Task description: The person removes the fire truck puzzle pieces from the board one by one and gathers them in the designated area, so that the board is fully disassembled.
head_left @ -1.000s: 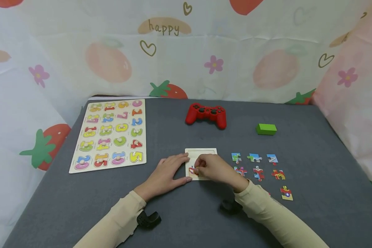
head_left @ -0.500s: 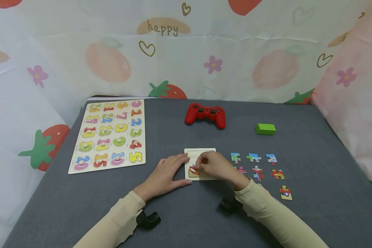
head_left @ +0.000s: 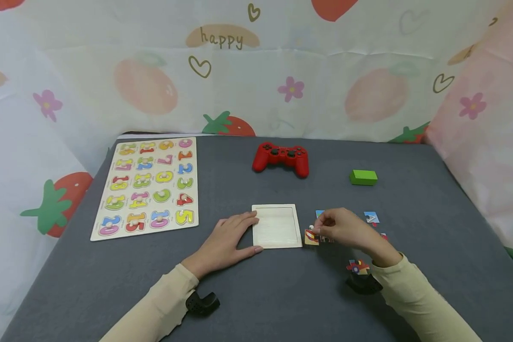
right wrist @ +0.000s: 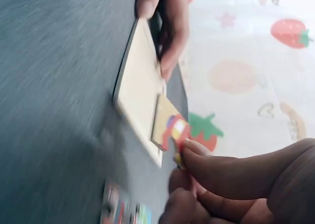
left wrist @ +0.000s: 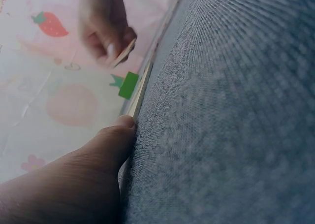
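Observation:
My right hand (head_left: 352,230) pinches a jigsaw puzzle piece (head_left: 311,237) between thumb and fingertips, to the right of the square wooden puzzle tray (head_left: 278,227). Yellow and red print shows on the piece; in the right wrist view it is held off the table, tilted. The tray has a bare pale inside and a raised border. My left hand (head_left: 224,241) rests at the tray's left side, its fingers extended with fingertips and thumb touching the edge. Beneath and behind my right hand lie other puzzle pieces, partly hidden, among them a blue one (head_left: 371,217) and a red one (head_left: 358,267).
A number puzzle board (head_left: 147,187) lies at the left of the grey-covered table. Toward the back are a red game controller (head_left: 280,158) and a green block (head_left: 363,177). A printed cloth (head_left: 235,85) hangs behind the table.
My right hand has lifted the puzzle piece out of the tray and carried it rightward, toward the other pieces. My left hand stays at the tray's edge.

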{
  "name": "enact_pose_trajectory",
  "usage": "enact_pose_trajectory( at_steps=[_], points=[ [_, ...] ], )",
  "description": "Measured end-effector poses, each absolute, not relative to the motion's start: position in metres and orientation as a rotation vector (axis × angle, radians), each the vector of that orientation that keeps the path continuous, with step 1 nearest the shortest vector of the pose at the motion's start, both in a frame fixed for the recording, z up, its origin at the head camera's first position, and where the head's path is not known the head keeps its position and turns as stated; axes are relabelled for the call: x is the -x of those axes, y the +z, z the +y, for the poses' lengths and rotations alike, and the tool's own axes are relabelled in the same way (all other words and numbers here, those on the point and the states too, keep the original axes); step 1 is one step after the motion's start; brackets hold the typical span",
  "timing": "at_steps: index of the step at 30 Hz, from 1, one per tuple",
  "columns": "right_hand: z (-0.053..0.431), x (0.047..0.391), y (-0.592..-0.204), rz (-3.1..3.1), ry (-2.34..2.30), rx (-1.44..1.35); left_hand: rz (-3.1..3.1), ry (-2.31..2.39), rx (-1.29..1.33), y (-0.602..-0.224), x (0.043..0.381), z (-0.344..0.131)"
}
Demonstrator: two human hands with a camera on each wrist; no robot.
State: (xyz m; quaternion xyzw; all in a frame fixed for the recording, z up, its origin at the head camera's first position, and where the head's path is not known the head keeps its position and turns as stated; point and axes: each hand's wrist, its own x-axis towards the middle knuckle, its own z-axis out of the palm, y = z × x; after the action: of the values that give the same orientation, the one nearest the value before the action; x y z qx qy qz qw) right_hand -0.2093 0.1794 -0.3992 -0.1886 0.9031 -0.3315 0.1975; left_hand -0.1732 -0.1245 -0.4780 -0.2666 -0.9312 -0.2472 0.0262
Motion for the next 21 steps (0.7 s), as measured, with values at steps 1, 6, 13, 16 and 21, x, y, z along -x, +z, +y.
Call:
enact_pose_trajectory(
  at_steps=[1,6,13,16,21],
  points=[
    [0.186,0.207,-0.398,2.524,-0.913,0.528,-2.876,-0.759,0.825,-0.478,0.173,-0.125],
    [0.207,0.193,-0.401,2.466,-0.874,0.534,-2.873,-0.75,0.817,-0.478,0.173,-0.127],
    [0.214,0.183,-0.411,2.435,-0.899,0.499,-2.88,-0.748,0.804,-0.478,0.172,-0.129],
    [0.214,0.183,-0.413,2.461,-0.888,0.524,-2.881,-0.751,0.804,-0.477,0.172,-0.13],
    [0.213,0.182,-0.415,2.515,-0.858,0.541,-2.863,-0.754,0.817,-0.478,0.172,-0.129]
  ],
)
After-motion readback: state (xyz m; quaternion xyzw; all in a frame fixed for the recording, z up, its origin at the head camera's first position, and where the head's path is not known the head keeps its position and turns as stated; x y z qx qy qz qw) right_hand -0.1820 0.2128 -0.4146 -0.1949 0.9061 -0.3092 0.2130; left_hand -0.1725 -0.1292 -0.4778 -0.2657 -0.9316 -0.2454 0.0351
